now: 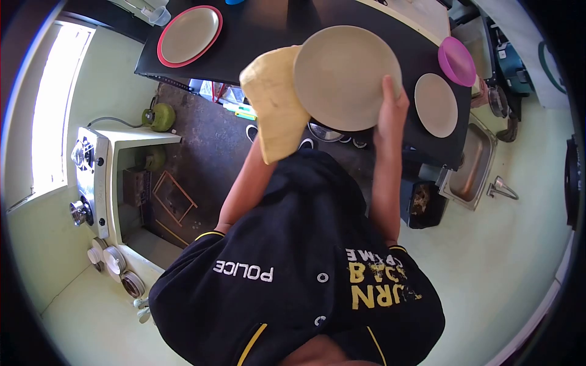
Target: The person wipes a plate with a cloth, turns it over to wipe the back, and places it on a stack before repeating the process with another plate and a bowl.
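Observation:
A round beige plate (347, 78) is held up above the edge of the black table, its flat face towards me. My right hand (391, 110) grips its right rim, with the thumb lying on the face and the fingers hidden behind. Against the plate's left rim hangs a yellow cloth (274, 97). My left forearm (249, 183) reaches up under this cloth, which covers my left hand and is held up by it. How the left fingers are placed is hidden.
The black table (262, 30) carries a beige plate on a red plate (190, 36), another beige plate (436, 105) and a pink bowl (456, 61). A sink (473, 161) and black bin (423, 204) are at right. A stove (91, 183) and green gas cylinder (160, 116) stand left.

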Available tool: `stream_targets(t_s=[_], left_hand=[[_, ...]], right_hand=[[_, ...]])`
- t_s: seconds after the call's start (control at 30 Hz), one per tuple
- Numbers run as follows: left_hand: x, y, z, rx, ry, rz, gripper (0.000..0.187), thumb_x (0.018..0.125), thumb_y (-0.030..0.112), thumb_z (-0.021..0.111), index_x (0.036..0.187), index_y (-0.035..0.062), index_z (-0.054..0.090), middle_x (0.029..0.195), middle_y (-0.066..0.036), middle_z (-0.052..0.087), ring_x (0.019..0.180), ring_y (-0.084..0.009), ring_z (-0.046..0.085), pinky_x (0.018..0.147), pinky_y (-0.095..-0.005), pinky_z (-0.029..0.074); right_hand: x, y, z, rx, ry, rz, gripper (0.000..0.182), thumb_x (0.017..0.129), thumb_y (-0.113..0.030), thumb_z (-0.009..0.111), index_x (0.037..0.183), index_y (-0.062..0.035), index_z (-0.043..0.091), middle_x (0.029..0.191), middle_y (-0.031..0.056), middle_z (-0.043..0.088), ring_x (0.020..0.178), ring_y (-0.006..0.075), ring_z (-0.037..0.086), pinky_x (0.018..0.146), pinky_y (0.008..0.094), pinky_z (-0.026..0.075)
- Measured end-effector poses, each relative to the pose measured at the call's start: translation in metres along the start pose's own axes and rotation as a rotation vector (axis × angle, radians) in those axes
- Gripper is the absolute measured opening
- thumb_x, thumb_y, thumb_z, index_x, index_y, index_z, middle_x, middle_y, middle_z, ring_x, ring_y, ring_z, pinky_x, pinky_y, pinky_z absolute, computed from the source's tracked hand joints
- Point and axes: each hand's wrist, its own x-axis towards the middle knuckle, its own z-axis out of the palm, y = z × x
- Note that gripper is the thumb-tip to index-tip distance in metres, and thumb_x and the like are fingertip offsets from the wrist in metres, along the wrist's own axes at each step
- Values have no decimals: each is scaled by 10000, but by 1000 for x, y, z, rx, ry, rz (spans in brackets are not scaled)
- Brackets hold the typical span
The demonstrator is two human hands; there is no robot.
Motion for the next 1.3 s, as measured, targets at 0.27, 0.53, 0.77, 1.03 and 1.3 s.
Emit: stream_targets(t_s=[0.27,0.53,0.77,1.03,1.3], left_hand=[[-11,-20,-22,-6,8,-120,443,1130,262,512,1521,54,509,1436,-111,638,1269,-235,641,1067,-384,560],[-7,11,-63,117,215,-112,444,1126,243,523,1525,50,505,1452,-108,630,1277,-229,633,1087,-377,544],[15,65,-95,1362,-149,200,449,1108,221,564,1516,42,511,1439,-101,643,1258,-222,648,1090,-372,540],[23,33,-136,11,-158,-335,508,1122,284,542,1565,47,462,1508,-109,597,1352,-237,594,1104,-433,537],[11,17,-74,-137,-111,-207,494,1110,269,566,1543,43,493,1484,-115,615,1330,-239,611,1091,-422,548]], right_hand=[[-56,36,50,384,155,164,533,1131,-338,528,1531,11,474,1423,133,615,1270,233,633,1043,389,529],[-86,21,48,355,40,238,597,1133,-377,504,1607,-40,368,1566,114,478,1432,223,482,1163,391,417],[-23,-9,-10,224,-576,570,650,1130,-524,450,1529,-13,503,1467,122,611,1353,217,590,1141,401,469],[16,11,-5,-99,-692,555,663,1109,-532,501,1490,9,543,1363,132,681,1235,200,665,1049,359,531],[-7,32,3,368,-383,508,640,1149,-469,436,1579,5,418,1539,161,552,1400,269,564,1158,413,467]])
